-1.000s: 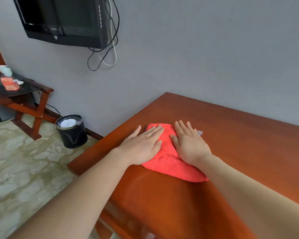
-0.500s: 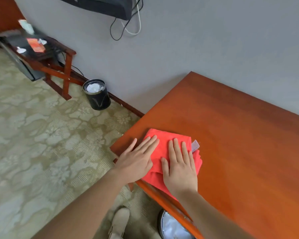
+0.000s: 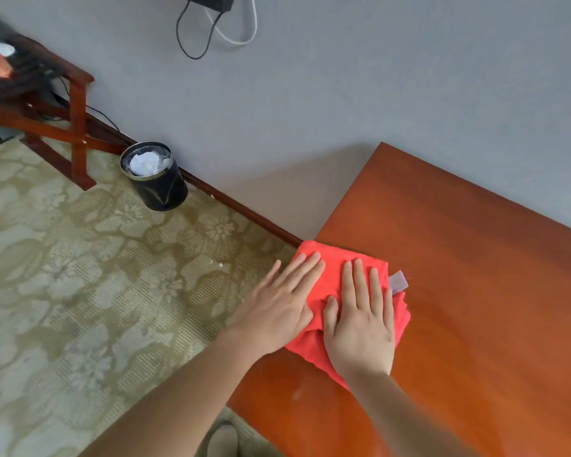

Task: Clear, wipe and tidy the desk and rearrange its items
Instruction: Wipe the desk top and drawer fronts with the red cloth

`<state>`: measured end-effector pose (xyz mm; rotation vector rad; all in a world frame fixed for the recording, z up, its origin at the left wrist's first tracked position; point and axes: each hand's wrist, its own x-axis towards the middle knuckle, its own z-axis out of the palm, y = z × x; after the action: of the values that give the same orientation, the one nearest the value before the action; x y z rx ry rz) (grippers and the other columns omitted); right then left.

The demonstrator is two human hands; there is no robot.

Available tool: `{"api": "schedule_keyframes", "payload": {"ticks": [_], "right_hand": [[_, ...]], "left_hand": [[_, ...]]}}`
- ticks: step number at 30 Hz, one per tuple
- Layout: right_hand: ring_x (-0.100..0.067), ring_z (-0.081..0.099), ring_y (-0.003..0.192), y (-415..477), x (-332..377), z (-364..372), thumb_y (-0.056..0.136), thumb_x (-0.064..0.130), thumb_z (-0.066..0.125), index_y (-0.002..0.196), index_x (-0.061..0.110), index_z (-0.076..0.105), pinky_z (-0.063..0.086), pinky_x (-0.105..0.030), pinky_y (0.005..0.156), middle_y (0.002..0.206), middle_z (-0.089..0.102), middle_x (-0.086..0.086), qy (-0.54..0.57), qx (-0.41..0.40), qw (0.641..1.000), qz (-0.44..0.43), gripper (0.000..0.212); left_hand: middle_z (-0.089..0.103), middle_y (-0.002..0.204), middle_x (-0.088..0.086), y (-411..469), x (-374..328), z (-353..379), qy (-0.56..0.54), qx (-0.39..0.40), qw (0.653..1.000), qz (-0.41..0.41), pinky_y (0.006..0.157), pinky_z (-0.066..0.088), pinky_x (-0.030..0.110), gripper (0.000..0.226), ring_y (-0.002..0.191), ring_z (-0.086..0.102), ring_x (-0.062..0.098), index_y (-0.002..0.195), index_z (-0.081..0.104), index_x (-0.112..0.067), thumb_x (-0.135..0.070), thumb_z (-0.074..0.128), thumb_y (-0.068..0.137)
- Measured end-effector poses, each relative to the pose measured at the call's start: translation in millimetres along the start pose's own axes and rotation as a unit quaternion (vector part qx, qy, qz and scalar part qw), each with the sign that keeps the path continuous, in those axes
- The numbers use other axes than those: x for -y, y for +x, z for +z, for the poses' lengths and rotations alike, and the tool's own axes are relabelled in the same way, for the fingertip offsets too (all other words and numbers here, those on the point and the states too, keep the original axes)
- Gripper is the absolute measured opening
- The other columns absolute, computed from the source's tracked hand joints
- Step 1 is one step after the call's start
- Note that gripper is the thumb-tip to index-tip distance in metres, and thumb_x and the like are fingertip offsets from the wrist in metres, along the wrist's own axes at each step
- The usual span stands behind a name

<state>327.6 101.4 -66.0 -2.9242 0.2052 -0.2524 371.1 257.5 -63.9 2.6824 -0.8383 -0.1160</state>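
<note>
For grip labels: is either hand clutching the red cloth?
No, the left hand and right hand both press flat, fingers straight, on the red cloth.

Two bare hands up front, and there is very little clothing to call. The left hand point(image 3: 277, 311) and the right hand point(image 3: 360, 328) are uncovered right to the fingertips, with long, slender fingers on both. The nails are too soft to read.

Back from the left hand runs the left forearm point(image 3: 185, 387), bare all the way to the bottom edge of view and looking broad through the wide lens. It's the same story behind the right hand: the right forearm point(image 3: 406, 417) is bare too, narrowing at the wrist.

Down below the left wrist, between the two forearms, one shoe point(image 3: 223, 438) peeks in. It is pale greyish-beige with a rounded toe, and blurred.
</note>
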Motion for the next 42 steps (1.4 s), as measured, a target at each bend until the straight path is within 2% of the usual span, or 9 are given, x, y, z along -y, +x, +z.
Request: {"api": "schedule_keyframes", "payload": {"ticks": [3, 6, 11, 18, 27, 29, 32, 37, 42], "right_hand": [[-0.016, 0.011, 0.15, 53.2, -1.8, 6.4, 0.1, 0.045, 0.016, 0.154, 0.02, 0.028, 0.011, -0.041, 0.123, 0.16, 0.025, 0.003, -0.016, 0.004, 1.0, 0.011, 0.061], [-0.013, 0.006, 0.151, 85.1, -5.7, 8.2, 0.1, 0.047, 0.013, 0.155, 0.025, 0.023, 0.005, -0.038, 0.124, 0.161, 0.02, 0.006, -0.017, 0.007, 1.0, 0.015, 0.06], [-0.011, 0.005, 0.15, 80.8, -0.7, 8.4, 0.102, 0.045, 0.021, 0.155, 0.029, 0.023, 0.001, -0.036, 0.123, 0.16, 0.021, 0.009, -0.008, 0.004, 0.999, 0.035, 0.055], [-0.011, 0.004, 0.151, 79.9, 12.2, 6.1, 0.1, 0.046, 0.018, 0.155, 0.03, 0.023, 0.0, -0.037, 0.123, 0.16, 0.02, 0.011, 0.009, 0.003, 0.998, 0.061, 0.057], [-0.01, 0.008, 0.151, 40.5, 63.2, 7.5, 0.1, 0.043, 0.022, 0.152, 0.029, 0.032, 0.004, -0.041, 0.123, 0.158, 0.026, 0.013, 0.035, -0.016, 0.995, 0.09, 0.055], [-0.01, 0.008, 0.151, 24.6, 79.8, 10.4, 0.1, 0.043, 0.024, 0.151, 0.03, 0.033, 0.002, -0.04, 0.123, 0.158, 0.026, 0.014, 0.03, -0.02, 0.995, 0.096, 0.054], [-0.009, 0.007, 0.151, -2.9, 106.8, 14.0, 0.098, 0.043, 0.026, 0.151, 0.031, 0.034, 0.003, -0.043, 0.123, 0.158, 0.024, 0.016, 0.022, -0.015, 0.994, 0.103, 0.054], [-0.013, 0.008, 0.151, -46.2, 149.1, 17.6, 0.095, 0.039, 0.036, 0.149, 0.028, 0.039, 0.0, -0.041, 0.123, 0.159, 0.024, 0.014, 0.008, -0.007, 0.995, 0.102, 0.056], [-0.018, 0.006, 0.152, -79.1, 173.0, 21.6, 0.092, 0.04, 0.043, 0.149, 0.026, 0.038, -0.002, -0.044, 0.121, 0.162, 0.02, 0.005, 0.003, -0.014, 0.992, 0.127, 0.059]], "left_hand": [[-0.008, 0.166, -0.006, 51.6, 21.7, -3.5, -0.06, 0.006, 0.998, 0.012, 0.124, 0.004, 0.035, 0.065, 0.151, -0.011, 0.009, 0.158, 0.001, -0.019, -0.037, 0.01, 0.097], [-0.01, 0.165, -0.007, 84.2, 35.2, -5.7, -0.134, 0.019, 0.991, 0.018, 0.124, 0.003, 0.033, 0.064, 0.151, -0.01, 0.008, 0.159, -0.001, -0.019, -0.044, 0.02, 0.104], [-0.017, 0.164, -0.01, 84.5, 44.4, 0.4, -0.237, 0.046, 0.97, 0.035, 0.121, 0.004, 0.027, 0.063, 0.148, -0.015, 0.001, 0.158, -0.004, -0.022, -0.036, 0.029, 0.106], [-0.021, 0.161, -0.017, 88.5, 60.5, 6.0, -0.311, 0.08, 0.945, 0.06, 0.121, -0.009, 0.033, 0.062, 0.144, -0.019, -0.009, 0.157, -0.007, -0.029, -0.029, 0.029, 0.107], [-0.014, 0.153, -0.04, 35.3, 81.4, 24.3, -0.488, 0.123, 0.862, 0.066, 0.124, -0.002, 0.043, 0.055, 0.143, -0.007, -0.015, 0.147, -0.012, -0.046, -0.036, 0.02, 0.104], [-0.012, 0.155, -0.038, 12.4, 87.2, 32.5, -0.527, 0.142, 0.835, 0.065, 0.124, 0.001, 0.035, 0.055, 0.145, -0.004, -0.013, 0.149, -0.012, -0.046, -0.039, 0.02, 0.104], [-0.006, 0.164, -0.018, -24.9, 95.8, 45.8, -0.553, 0.151, 0.816, 0.074, 0.118, 0.0, 0.017, 0.059, 0.148, -0.001, -0.007, 0.155, -0.012, -0.035, -0.04, 0.02, 0.105], [-0.015, 0.159, -0.029, -82.9, 106.3, 58.1, -0.55, 0.185, 0.81, 0.084, 0.124, -0.004, 0.039, 0.058, 0.145, -0.008, -0.011, 0.153, -0.017, -0.04, -0.035, 0.02, 0.108], [-0.019, 0.154, -0.031, -119.8, 110.2, 63.0, -0.575, 0.175, 0.793, 0.098, 0.124, -0.005, 0.046, 0.058, 0.137, -0.019, -0.02, 0.149, -0.017, -0.041, -0.027, 0.023, 0.108]]}}
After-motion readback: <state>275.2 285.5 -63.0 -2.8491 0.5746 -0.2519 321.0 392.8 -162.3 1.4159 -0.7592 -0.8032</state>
